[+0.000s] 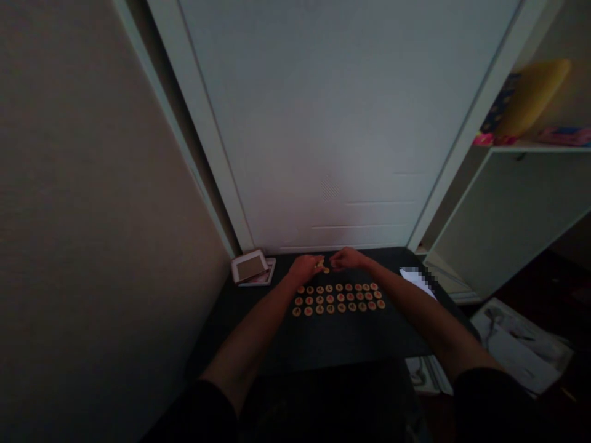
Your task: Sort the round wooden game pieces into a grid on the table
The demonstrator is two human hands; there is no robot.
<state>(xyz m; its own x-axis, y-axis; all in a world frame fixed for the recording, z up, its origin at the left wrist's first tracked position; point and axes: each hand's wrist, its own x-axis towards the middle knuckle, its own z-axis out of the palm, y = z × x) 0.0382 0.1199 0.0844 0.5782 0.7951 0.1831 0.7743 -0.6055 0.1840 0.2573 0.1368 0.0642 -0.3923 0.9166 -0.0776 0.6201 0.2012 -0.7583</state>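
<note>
Round wooden xiangqi pieces (341,296) with red and dark markings lie in three rows on the dark tabletop (258,332). Beyond the rows, near the table's far edge, my left hand (305,268) is closed with pale wooden pieces (319,264) at its fingertips. Just below those fingertips, another loose wooden piece (326,271) shows. My right hand (347,259) is close by on the right, its fingers curled together in a pinch. Whatever is between them, if anything, is too small and dim to make out.
White-framed flat items (252,269) are stacked at the table's far left corner. White paper (418,281) lies at the right edge. A white panel (332,123) rises behind the table, with a wall (92,215) on the left. A white box (521,344) stands low on the right.
</note>
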